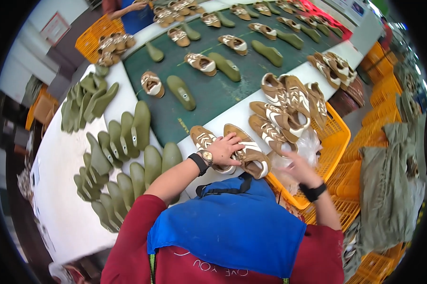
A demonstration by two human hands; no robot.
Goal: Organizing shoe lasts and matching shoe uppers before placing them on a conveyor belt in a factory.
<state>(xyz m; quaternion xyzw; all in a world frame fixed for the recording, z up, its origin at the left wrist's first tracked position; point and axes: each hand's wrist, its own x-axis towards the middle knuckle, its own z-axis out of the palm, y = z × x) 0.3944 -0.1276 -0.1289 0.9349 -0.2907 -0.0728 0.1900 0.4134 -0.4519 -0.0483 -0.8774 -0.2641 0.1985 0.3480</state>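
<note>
My left hand (224,151), a watch at its wrist, rests with fingers spread across a pair of brown and white sneakers on the white table edge. Under its fingertips is the right sneaker (257,160); the left sneaker (202,137) lies partly hidden beneath the hand. My right hand (302,171) is smeared by motion over the yellow crate (337,137), close to the lowest sneaker (268,131) of a heap of similar shoes. Whether its fingers touch that shoe I cannot tell. Clear plastic bags (309,147) lie in the crate.
A green conveyor belt (199,97) carries sneakers alternating with green shoe lasts (181,93). More lasts (141,124) stand in rows on the white table (57,189) at left. Yellow crates (383,113) line the right side. Across the belt is another person (137,16).
</note>
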